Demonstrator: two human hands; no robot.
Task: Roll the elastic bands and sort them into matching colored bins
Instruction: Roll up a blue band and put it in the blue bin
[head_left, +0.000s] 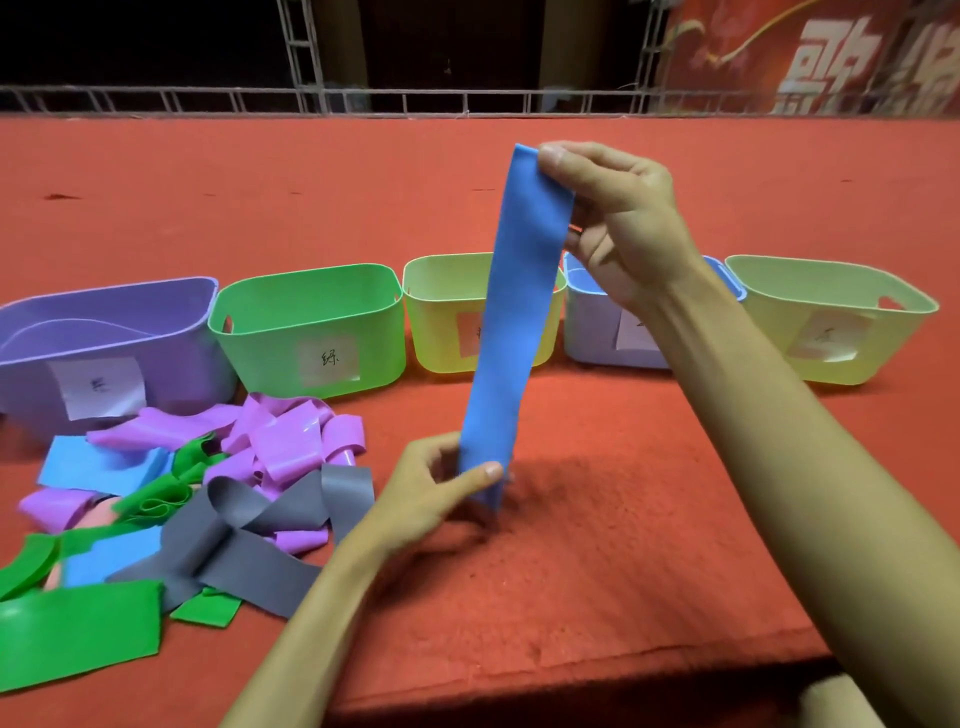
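Red felt surface (597, 571), dark stage rail behind; task looks barely started. Near left corner: loose pile (171, 509) of green, blue, grey and purple bands, all unrolled. Left hand (436, 493) closed in a pinch on the lower end of a blue band (514, 322), just above the surface; right hand (618, 218) pinches the top end, thumb and fingers clamped, band held upright and flat between them, not yet rolled. Far row, left to right: purple bin (171, 343), green bin (311, 317), yellow bin (436, 312), blue bin (592, 332), second yellow bin (831, 332); green bin looks empty, other insides unclear. Left to do: roll this one, drop it in the blue bin, then the pile.
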